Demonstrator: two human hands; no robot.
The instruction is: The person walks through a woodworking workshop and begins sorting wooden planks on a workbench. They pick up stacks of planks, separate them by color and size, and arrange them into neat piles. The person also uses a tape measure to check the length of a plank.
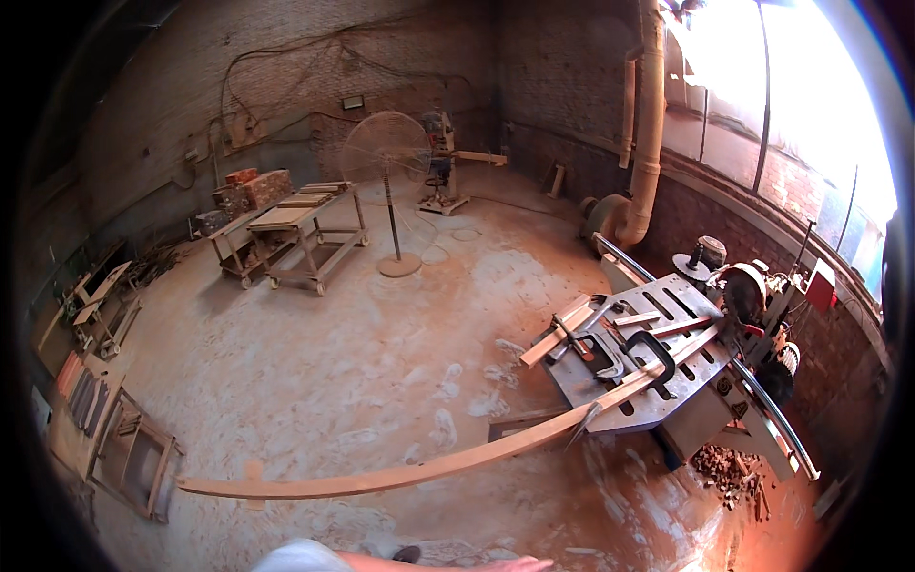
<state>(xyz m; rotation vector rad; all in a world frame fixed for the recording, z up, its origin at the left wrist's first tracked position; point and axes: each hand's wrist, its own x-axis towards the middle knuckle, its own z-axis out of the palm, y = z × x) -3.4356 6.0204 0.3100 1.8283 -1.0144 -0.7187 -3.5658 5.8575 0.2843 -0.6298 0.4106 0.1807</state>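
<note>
My left forearm comes in at the lower edge from a pale sleeve [303, 556] and reaches rightward. Only a strip of my left hand [519, 564] shows there; its fingers are mostly cut off, and nothing is seen in it. My right hand is out of view. Nearest ahead lies a long wooden board [381, 480], which looks curved in this picture. Its right part rests on a slotted metal machine table [686, 377], and its left end reaches far out past the table. A black C-shaped clamp [664, 357] stands over the board. Another clamp [610, 357] is beside it.
Motors and a round blade guard [743, 291] sit behind the table. Rails [777, 419] flank it, with a pile of wood offcuts [732, 474] below. Farther off stand a pedestal fan [389, 191], a wheeled bench [315, 234], a drill-like machine [440, 162] and a wooden frame [133, 458].
</note>
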